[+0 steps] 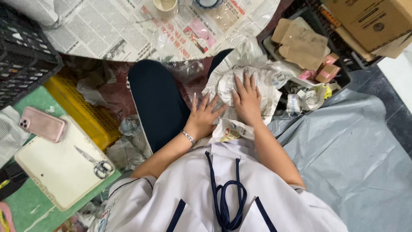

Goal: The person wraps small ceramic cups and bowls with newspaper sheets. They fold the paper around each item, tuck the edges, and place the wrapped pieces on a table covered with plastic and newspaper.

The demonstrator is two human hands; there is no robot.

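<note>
Seated on the cluttered floor, we press our left hand (203,117) and right hand (247,99), both flat and open, on a newspaper-wrapped bundle (240,88); it looks light, crumply, probably fragile inside, best cupped from underneath.

Grey floor sheet (352,150), black crate (21,64), newspaper-covered floor (107,30)

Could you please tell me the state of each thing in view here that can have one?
Newspaper bundle: crumpled, pressed flat on the lap.
Left hand: open, fingers spread on the bundle's edge.
Right hand: open, palm down on the bundle.
Scissors: closed, lying on the cream tray.
Pink phone: face down.
Yellow crate: lying flat on the floor.
Cardboard box: closed.
</note>
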